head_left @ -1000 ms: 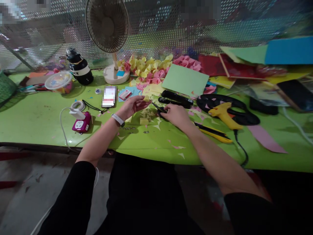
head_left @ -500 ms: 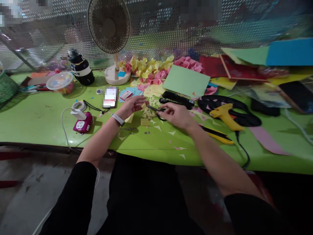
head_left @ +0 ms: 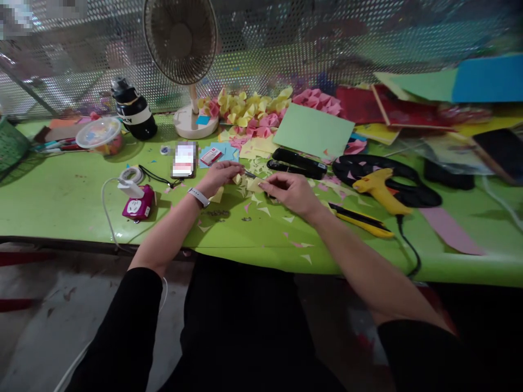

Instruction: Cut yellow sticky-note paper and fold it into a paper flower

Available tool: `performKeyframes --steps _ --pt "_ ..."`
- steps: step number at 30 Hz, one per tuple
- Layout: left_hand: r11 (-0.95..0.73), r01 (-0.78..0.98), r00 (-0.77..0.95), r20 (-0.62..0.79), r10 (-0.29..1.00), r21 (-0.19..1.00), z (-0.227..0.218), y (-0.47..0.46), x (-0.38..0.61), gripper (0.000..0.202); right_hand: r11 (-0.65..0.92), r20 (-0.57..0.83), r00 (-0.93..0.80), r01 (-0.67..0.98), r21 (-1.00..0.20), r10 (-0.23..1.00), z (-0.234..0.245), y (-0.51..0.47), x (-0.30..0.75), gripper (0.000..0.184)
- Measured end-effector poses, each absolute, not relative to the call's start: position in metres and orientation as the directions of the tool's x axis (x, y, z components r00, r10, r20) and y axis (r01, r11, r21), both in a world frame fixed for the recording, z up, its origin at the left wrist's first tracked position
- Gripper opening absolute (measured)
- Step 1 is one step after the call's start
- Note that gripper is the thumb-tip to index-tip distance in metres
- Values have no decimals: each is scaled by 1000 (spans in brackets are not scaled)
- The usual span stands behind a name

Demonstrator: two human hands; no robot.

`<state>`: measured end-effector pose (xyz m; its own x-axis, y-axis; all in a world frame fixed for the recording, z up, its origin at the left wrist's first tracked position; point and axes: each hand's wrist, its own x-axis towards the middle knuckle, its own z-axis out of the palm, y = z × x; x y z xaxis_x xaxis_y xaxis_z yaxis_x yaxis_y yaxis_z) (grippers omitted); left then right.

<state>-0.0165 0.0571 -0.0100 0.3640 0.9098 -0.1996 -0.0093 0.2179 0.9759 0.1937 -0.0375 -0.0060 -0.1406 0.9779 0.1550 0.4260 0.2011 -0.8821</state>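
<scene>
My right hand (head_left: 291, 193) is closed around a pair of scissors (head_left: 250, 174), whose dark handle is mostly hidden under the fingers. At its thumb tip is a small yellow paper piece (head_left: 255, 185), lying against the blades. My left hand (head_left: 224, 175), with a white band at the wrist, has its fingers drawn together by the scissors' tips; what they pinch is too small to make out. Yellow and pink paper scraps (head_left: 265, 210) lie scattered under and in front of both hands. A black stapler (head_left: 300, 163) rests just beyond my right hand.
On the green table (head_left: 171, 223) stand a fan (head_left: 196, 128), a black bottle (head_left: 137, 115) and a plug adapter (head_left: 139, 206). Folded paper flowers (head_left: 249, 111) are heaped behind. A yellow glue gun (head_left: 382, 190) and a utility knife (head_left: 363, 220) lie right. A phone (head_left: 183, 160) lies left.
My right hand has shifted slightly left, closer to the left hand. A yellow paper piece now shows at the right thumb, and the one at my left fingertips is less visible.
</scene>
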Motion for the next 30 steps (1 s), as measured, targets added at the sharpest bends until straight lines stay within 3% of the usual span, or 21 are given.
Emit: performKeyframes --steps 5,7,9,13,19,24,30 --pt "-155 41 229 141 963 987 -2 45 -9 10 201 213 -18 419 -886 977 -11 -32 196 35" --pt "-140 70 295 113 949 988 6 34 -5 28 204 240 29 433 -878 970 -10 -32 195 37" --pt "-60 125 437 -1 899 990 12 24 -1 34 213 262 53 441 -872 964 -9 -33 195 40" --pt "109 -15 533 -84 842 994 15 16 2 23 209 244 20 449 -869 970 -8 -34 194 41" --pt "130 -25 516 -99 851 991 8 26 -2 8 216 310 98 523 -825 946 -7 -27 206 27" --pt "157 -66 480 -107 871 985 8 30 -4 6 156 309 85 720 -676 947 -5 -23 221 22" --pt "161 -85 470 -103 877 983 9 29 -5 6 87 30 -82 952 -292 996 -7 -22 216 23"
